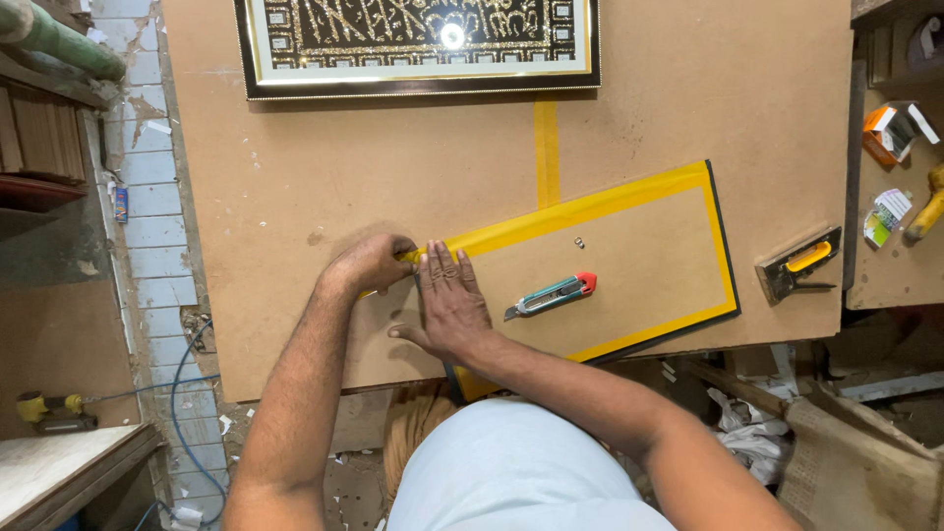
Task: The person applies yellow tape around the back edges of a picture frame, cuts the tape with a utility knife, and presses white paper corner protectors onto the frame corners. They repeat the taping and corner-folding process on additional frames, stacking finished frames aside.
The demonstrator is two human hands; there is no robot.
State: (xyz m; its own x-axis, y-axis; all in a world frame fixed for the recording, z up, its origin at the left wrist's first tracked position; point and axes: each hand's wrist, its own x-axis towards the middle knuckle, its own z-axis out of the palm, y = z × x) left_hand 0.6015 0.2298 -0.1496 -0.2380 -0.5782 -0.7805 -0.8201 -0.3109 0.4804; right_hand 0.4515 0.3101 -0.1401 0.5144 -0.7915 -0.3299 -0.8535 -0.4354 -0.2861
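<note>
2 hands [372, 264] [450, 300] flat on taped board [629, 261] | cutter [553, 295], staple gun [798, 264] nr.

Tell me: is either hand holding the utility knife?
No: the utility knife lies alone on the board, apart from both hands.

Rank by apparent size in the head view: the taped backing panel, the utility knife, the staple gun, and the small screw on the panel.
1. Taped backing panel, by far the largest.
2. Staple gun and utility knife: these look about alike, so I won't rank them.
3. Small screw, the smallest.
</note>
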